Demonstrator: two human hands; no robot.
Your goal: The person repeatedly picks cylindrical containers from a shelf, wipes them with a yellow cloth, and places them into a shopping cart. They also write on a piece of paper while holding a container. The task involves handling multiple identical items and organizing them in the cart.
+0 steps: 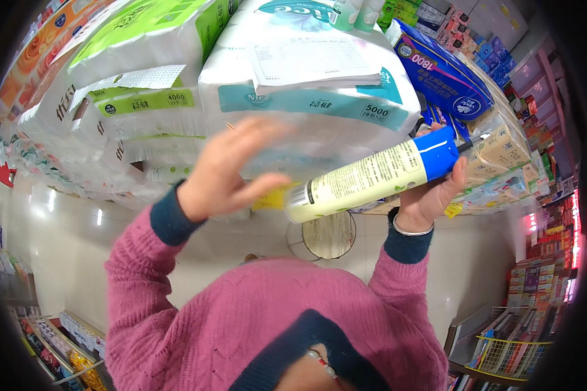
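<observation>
A pale yellow-green spray can (355,179) with a blue cap lies tilted across the space in front of me, its capped end up to the right. My right hand (430,199) is closed round it near the cap from below. A thin dark thing sticks out beside the cap; I cannot make out what it is. To the left of the can's base, my left hand (231,173) is open, fingers apart and partly smeared by motion, apparently holding nothing. Beyond the hands, a sheaf of printed forms (316,62) lies on a large white-and-teal tissue paper pack (287,101).
Green-and-white tissue packs (143,49) are stacked at the left. Two pale green cans (355,14) stand behind the papers. A blue tissue pack (440,72) leans at the right. A round stool (328,236) stands below; a wire basket (512,355) is at lower right.
</observation>
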